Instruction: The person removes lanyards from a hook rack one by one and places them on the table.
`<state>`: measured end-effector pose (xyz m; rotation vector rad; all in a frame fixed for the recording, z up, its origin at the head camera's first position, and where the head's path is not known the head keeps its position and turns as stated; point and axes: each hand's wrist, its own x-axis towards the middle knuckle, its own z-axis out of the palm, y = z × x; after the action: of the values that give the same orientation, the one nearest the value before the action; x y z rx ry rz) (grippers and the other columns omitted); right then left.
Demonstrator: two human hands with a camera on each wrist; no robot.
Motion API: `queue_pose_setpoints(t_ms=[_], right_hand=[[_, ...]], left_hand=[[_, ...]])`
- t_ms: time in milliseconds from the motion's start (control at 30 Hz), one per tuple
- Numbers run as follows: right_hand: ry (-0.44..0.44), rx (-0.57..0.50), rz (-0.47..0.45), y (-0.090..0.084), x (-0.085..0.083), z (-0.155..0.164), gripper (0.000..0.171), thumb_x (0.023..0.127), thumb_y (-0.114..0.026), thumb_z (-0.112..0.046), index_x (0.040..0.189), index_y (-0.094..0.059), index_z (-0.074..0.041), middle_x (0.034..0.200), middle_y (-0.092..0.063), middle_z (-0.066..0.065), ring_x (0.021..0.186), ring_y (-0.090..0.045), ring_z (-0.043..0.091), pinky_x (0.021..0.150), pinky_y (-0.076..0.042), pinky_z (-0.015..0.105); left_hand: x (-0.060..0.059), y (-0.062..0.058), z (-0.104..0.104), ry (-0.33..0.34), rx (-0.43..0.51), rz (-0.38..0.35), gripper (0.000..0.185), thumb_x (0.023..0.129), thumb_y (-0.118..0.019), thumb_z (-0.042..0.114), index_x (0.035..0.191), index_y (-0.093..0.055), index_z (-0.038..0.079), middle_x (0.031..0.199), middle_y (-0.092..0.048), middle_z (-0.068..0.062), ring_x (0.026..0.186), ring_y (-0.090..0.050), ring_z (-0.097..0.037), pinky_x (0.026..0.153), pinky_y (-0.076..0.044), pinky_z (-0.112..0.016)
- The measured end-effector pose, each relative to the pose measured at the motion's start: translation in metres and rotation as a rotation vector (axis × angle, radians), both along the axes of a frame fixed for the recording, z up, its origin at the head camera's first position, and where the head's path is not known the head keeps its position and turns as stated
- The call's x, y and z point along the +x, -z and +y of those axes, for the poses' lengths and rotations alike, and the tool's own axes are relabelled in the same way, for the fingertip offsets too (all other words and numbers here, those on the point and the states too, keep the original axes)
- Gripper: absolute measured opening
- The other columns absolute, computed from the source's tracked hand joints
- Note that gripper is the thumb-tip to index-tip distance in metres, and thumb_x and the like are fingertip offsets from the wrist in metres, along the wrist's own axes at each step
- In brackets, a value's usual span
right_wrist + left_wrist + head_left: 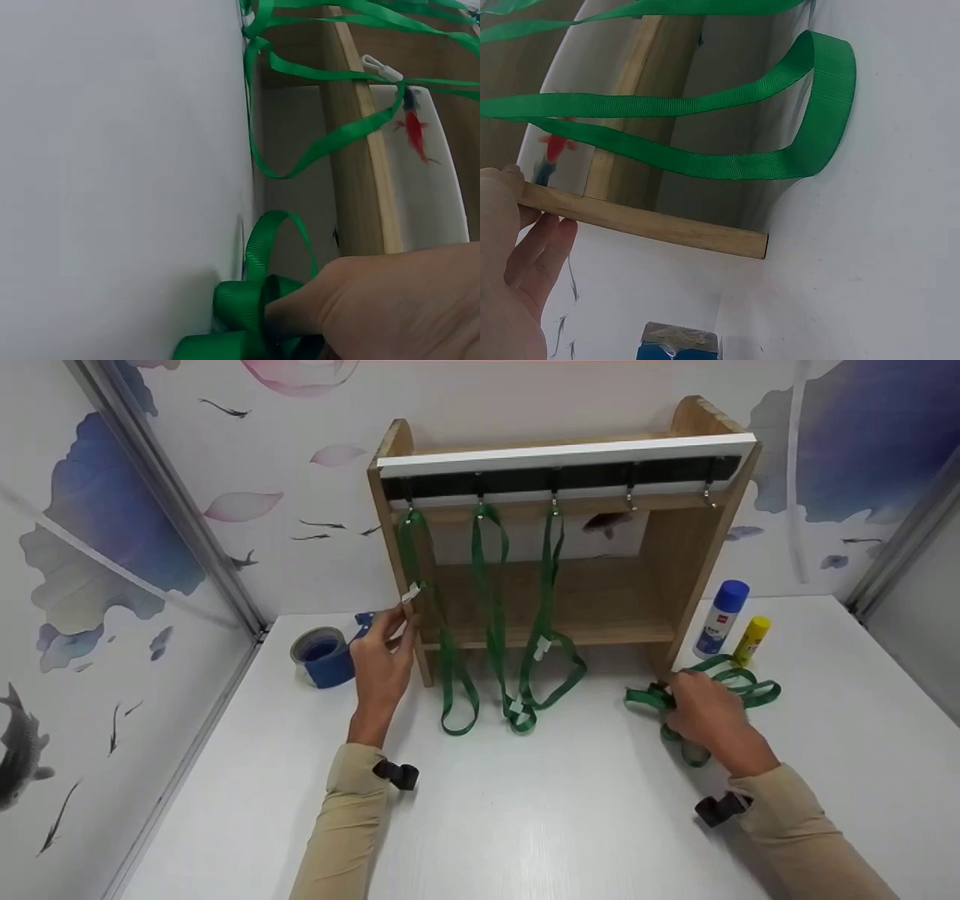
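Observation:
Green ribbon lanyards, a left one [448, 649], a middle one [493, 607] and a right one [548, 574], hang from hooks along a wooden shelf [667, 562]. White plastic clips show on them. My left hand [382, 664] holds the front edge of the shelf's left side panel [652, 225], with fingers on both sides, just below the left lanyard's clip [411, 592]. On the table at the right, my right hand [709, 712] grips a looped bundle of green lanyards [763, 692]. Its thumb reaches in among the loops [240, 307], and the fingertips are hidden.
Two hooks [630, 499] at the right of the rail carry nothing. A blue tape roll with its dispenser [330, 664] lies left of the shelf. A blue-capped glue stick [721, 619] and a smaller yellow one [752, 640] stand at the right on the white table [510, 825].

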<state>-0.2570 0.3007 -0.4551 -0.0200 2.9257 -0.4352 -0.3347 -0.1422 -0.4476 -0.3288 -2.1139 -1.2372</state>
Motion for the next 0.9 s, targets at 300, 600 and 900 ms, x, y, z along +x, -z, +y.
queue_pose_setpoints(t_ms=[300, 600, 900], right_hand=[[-0.026, -0.088, -0.153, -0.019, 0.008, 0.005, 0.111, 0.09, -0.078, -0.069, 0.162, -0.04, 0.006, 0.136, -0.064, 0.028, 0.107, -0.061, 0.034, 0.09, -0.062, 0.054], [-0.019, -0.153, -0.091, -0.012, 0.006, 0.0, 0.077, 0.096, -0.084, -0.037, 0.15, -0.053, 0.01, 0.111, -0.072, 0.024, 0.089, -0.065, 0.028, 0.078, -0.065, 0.04], [0.016, -0.139, -0.032, -0.016, 0.006, 0.0, 0.078, 0.095, -0.083, -0.049, 0.144, -0.058, 0.006, 0.123, -0.071, 0.028, 0.095, -0.068, 0.033, 0.074, -0.063, 0.042]], left_hand=[[-0.001, 0.0, -0.001, -0.012, -0.016, -0.005, 0.03, 0.108, -0.07, 0.023, 0.133, -0.073, 0.008, 0.134, -0.078, -0.01, 0.123, -0.077, -0.027, 0.094, -0.067, -0.042], [0.001, -0.001, -0.001, -0.011, -0.019, -0.002, 0.029, 0.108, -0.069, 0.025, 0.133, -0.073, 0.01, 0.134, -0.078, -0.009, 0.123, -0.077, -0.026, 0.094, -0.067, -0.041], [-0.001, 0.0, -0.001, -0.011, -0.018, 0.013, 0.029, 0.107, -0.071, 0.024, 0.132, -0.074, 0.008, 0.132, -0.079, -0.009, 0.122, -0.077, -0.025, 0.091, -0.068, -0.042]])
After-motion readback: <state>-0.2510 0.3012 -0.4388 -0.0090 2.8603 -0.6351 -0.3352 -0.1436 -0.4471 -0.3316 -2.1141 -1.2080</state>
